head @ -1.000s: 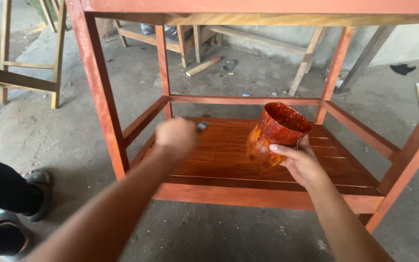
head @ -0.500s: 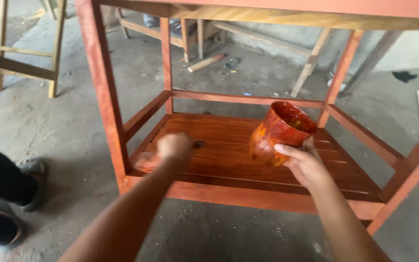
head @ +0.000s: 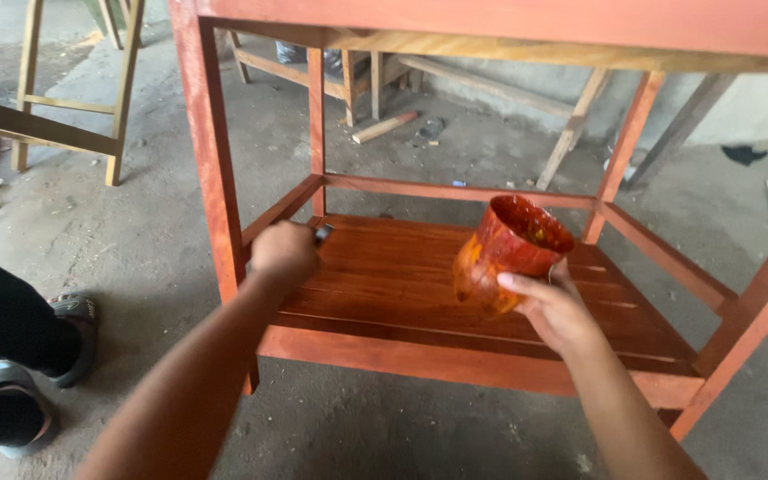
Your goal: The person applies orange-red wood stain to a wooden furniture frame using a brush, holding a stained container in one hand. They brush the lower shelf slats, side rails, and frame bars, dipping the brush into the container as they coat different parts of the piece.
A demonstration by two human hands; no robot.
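Red-stained plastic cup [head: 510, 252] sits clamped in my right hand [head: 555, 309], tilted above the slatted shelf [head: 402, 289]; my left hand [head: 284, 252] is fisted around a dark tool [head: 323, 234], touching that shelf's left edge.

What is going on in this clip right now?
A person is staining a red-brown wooden table frame. Their left hand is closed on a small dark-handled tool, probably a brush, pressed to the near-left part of the lower slatted shelf, which looks glossy. Their right hand holds a stain-smeared orange container above the shelf. Another person's legs and sandals stand at the left on the concrete floor.
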